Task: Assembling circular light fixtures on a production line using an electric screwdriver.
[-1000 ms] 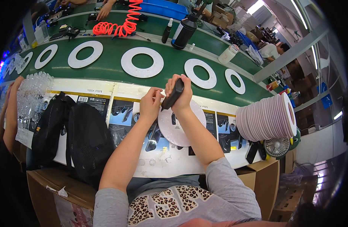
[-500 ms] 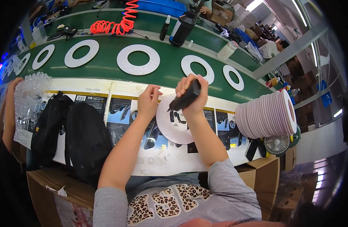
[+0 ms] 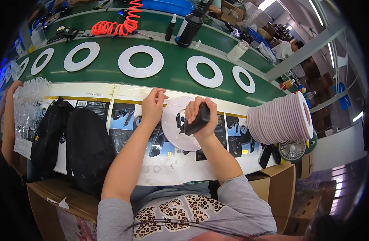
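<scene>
Right grip (image 3: 209,128): clenched around a dark bottle (image 3: 199,119), which is tilted with its narrow tip pointing down to the left, over a flat white ring (image 3: 169,127). The ring lies on printed sheets (image 3: 122,117) on the white bench (image 3: 188,173), between the two forearms; its right portion is partly covered by the right grip. Left grip (image 3: 153,107): raised near the ring's upper left edge, fingers loosely bent; whether the fingertips pinch anything cannot be told from this view. A ribbed pale spool (image 3: 270,122) rests to the right, beside a small fan (image 3: 292,150). A black bag (image 3: 88,140) lies to the left. Beyond the bench, further white rings (image 3: 124,62) lie spaced along a green surface (image 3: 106,77).
</scene>
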`<state>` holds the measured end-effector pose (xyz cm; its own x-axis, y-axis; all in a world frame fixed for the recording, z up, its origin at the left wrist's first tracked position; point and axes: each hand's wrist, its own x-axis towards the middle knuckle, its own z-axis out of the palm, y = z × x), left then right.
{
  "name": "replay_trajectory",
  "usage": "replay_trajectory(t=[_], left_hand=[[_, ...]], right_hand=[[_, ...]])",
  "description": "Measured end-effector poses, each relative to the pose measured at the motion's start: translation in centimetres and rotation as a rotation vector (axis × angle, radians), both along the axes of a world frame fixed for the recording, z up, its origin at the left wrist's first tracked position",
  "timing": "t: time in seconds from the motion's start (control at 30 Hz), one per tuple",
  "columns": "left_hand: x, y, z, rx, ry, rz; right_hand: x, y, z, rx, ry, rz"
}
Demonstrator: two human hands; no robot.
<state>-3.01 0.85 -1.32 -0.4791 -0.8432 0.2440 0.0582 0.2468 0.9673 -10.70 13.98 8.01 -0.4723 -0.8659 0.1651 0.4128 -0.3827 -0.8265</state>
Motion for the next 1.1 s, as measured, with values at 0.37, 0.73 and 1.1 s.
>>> replay_trajectory(t=[0.37, 0.73, 1.1], left_hand=[[0.1, 0.2, 0.3, 0.016, 0.014, -0.015], [0.0, 0.0, -0.1, -0.008, -0.014, -0.004], [0.1, 0.0, 0.0, -0.022, -0.006, -0.017]], right_hand=[[-0.2, -0.4, -0.8, 0.028, 0.047, 0.024], [0.0, 0.2, 1.0, 0.04, 0.03, -0.098], [-0.4, 2.2, 0.2, -0.013, 0.059, -0.05]])
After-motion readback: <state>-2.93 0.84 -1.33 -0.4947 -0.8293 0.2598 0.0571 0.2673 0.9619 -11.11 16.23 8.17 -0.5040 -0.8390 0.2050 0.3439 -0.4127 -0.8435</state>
